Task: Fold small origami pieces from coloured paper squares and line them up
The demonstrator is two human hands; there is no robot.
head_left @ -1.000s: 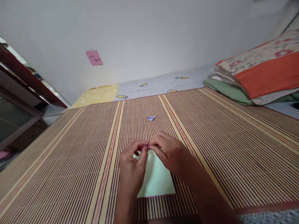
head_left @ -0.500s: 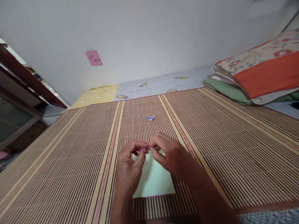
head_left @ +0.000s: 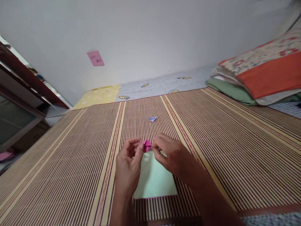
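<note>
A small piece of folded pink paper [head_left: 147, 146] is held up between both hands. My left hand [head_left: 129, 163] pinches its left side between thumb and fingers. At its right edge, my right hand [head_left: 168, 152] grips it with thumb and forefinger; the fingertips partly hide that corner. Below the hands lies a pale green square sheet [head_left: 156, 179], its top partly covered by them. Farther off, a small folded lavender paper piece [head_left: 152, 119] rests on the striped mat.
The striped bamboo mat [head_left: 82, 157] spans the bed. At the back right are stacked an orange floral pillow [head_left: 268, 78] and green bedding [head_left: 230, 91]. A pink note [head_left: 95, 58] with handwriting is stuck on the white wall [head_left: 150, 34]. Checked and yellow cloth [head_left: 101, 95] borders the wall.
More of the pink paper now shows between the hands, spread wider than before. My left fingers have shifted slightly left along it; the right hand stays almost in place.
</note>
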